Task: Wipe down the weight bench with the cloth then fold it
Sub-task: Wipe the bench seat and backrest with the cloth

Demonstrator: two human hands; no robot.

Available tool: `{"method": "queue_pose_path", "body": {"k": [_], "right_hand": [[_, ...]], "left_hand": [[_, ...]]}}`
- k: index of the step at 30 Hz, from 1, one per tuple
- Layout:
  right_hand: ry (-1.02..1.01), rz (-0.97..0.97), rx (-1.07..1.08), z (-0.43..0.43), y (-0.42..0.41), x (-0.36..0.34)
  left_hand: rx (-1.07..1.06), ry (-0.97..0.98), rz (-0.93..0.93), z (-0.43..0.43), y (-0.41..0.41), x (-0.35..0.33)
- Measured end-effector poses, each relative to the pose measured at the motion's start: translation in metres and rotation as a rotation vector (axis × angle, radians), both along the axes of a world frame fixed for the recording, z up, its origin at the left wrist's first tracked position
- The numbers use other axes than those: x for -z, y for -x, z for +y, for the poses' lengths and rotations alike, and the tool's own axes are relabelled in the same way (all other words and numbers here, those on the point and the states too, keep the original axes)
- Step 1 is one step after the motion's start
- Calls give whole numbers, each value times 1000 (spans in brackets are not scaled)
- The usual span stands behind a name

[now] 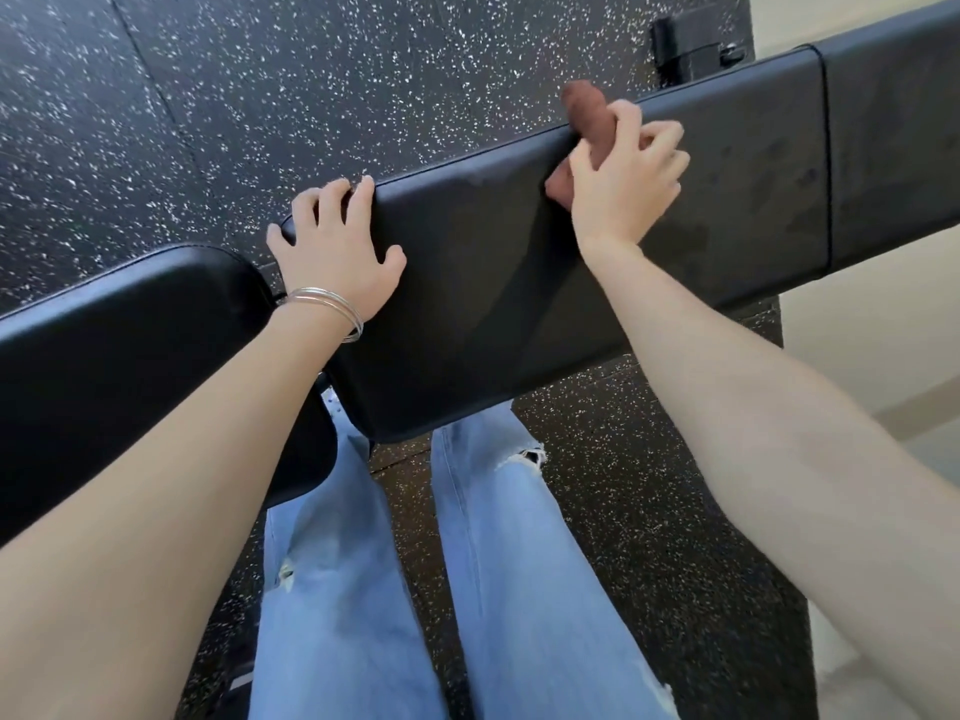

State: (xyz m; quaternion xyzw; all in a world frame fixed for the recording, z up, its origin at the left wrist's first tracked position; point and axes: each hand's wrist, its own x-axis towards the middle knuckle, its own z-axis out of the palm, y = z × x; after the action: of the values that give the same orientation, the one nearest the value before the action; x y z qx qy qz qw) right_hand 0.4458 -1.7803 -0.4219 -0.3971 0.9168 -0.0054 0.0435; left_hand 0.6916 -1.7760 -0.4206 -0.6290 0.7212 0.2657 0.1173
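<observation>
The right hand (623,184) has its grip closed on the brown cloth (589,127) at the weight bench (467,283) pad's far edge; the left hand (335,246), grip spread wide, steadies it. Overlapping strokes probably work best.

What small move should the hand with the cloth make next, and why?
Probably slide the right hand with the brown cloth along the far edge of the bench pad, toward the left hand. The cloth sits bunched on that edge, the left hand steadies the pad's corner, and faint smudges still show on the pad.
</observation>
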Motion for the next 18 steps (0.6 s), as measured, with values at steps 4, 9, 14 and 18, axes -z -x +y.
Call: {"method": "queue_pose_path", "body": {"k": [4,9,14,18], "right_hand": [[-43,-16,-303,-6,-37,-1],[-141,-69,-739,-8,-95,1],[-194,-43,-624,-26,-27,-4],[-159,-53,-124,-21,70,-14]], "left_hand": [[28,30,-8,2,-4,3],[68,38,-27,4,-5,2],[94,21,-46,-5,-5,1],[68,18,-57,-2,5,1]]}}
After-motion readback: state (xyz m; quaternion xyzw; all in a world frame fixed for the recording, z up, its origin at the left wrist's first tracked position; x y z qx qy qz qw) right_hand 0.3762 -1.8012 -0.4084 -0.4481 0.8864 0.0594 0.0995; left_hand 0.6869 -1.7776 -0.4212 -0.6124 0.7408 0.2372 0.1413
